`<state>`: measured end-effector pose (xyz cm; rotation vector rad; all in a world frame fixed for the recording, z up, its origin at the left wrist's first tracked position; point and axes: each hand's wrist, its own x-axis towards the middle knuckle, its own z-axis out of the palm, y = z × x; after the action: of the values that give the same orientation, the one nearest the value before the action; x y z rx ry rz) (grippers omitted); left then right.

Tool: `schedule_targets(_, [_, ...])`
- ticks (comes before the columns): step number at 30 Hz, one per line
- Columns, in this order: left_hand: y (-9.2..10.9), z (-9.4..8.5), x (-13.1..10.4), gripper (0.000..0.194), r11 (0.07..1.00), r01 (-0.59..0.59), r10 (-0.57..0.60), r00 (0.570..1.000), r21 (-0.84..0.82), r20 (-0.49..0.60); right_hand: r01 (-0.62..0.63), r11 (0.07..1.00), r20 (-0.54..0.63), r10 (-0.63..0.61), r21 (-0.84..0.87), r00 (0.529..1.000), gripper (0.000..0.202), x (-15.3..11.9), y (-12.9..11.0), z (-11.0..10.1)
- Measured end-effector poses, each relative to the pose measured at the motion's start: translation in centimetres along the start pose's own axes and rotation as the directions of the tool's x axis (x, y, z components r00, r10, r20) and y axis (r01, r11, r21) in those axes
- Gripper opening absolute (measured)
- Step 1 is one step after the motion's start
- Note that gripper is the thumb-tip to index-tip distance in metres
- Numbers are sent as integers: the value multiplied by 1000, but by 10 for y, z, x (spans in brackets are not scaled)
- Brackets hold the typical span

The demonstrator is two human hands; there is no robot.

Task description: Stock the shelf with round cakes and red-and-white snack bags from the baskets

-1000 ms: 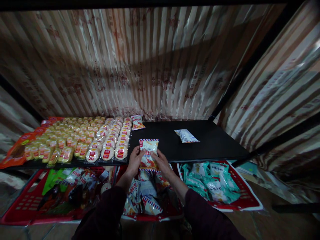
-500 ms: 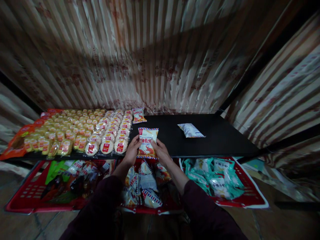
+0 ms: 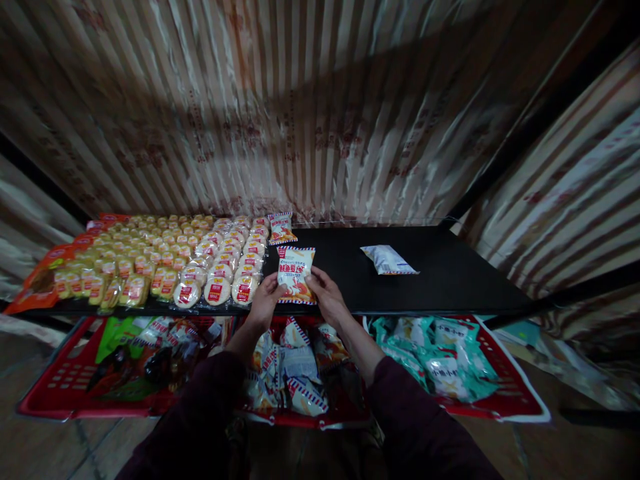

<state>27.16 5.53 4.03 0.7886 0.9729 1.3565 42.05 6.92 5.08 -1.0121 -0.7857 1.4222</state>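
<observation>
Between my two hands is a white snack bag (image 3: 296,270) with red lettering, an orange picture and striped ends, its front facing up over the black shelf (image 3: 340,267). My left hand (image 3: 267,301) grips its lower left side, and my right hand (image 3: 326,293) grips its lower right side. Behind it, a matching snack bag (image 3: 283,228) leans at the end of the rows of round wrapped crackers (image 3: 219,288). To the right, another bag (image 3: 389,259) lies on the shelf with its pale side up.
Small yellow wrapped cakes (image 3: 135,290) fill the shelf's left side, beside orange packets (image 3: 37,283). Below the front edge are red baskets: one with mixed packets (image 3: 45,393), one with striped snack bags (image 3: 300,363), one with teal bags (image 3: 445,373). Corrugated sheeting (image 3: 320,133) stands behind.
Both hands have carried the snack bag slightly up and farther over the shelf. The camera view has shifted a little, so the surroundings appear moved to the right.
</observation>
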Motion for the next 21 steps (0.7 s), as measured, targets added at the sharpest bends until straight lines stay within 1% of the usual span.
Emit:
schedule_targets(4, [-1,-1,4,53,998,-31,33,999,47,-40,18,999,38,-17,-27,999,67,2,4,2])
schedule_targets(7, [-1,2,6,50,995,-61,65,997,82,-51,51,997,63,-47,-65,997,74,2,5,3])
schedule_targets(11, [-1,5,11,42,986,-91,101,993,143,-60,93,993,80,-87,-78,993,75,5,7,3])
schedule_targets(15, [-1,7,18,34,963,-132,158,983,236,-94,118,988,69,-111,-104,991,76,11,8,3])
schedule_targets(19, [-2,8,28,33,928,-164,215,969,334,-120,150,978,71,-140,-144,988,74,21,9,4])
schedule_targets(21, [-3,8,32,36,911,-165,228,965,379,-127,149,976,63,-141,-158,988,76,26,11,6])
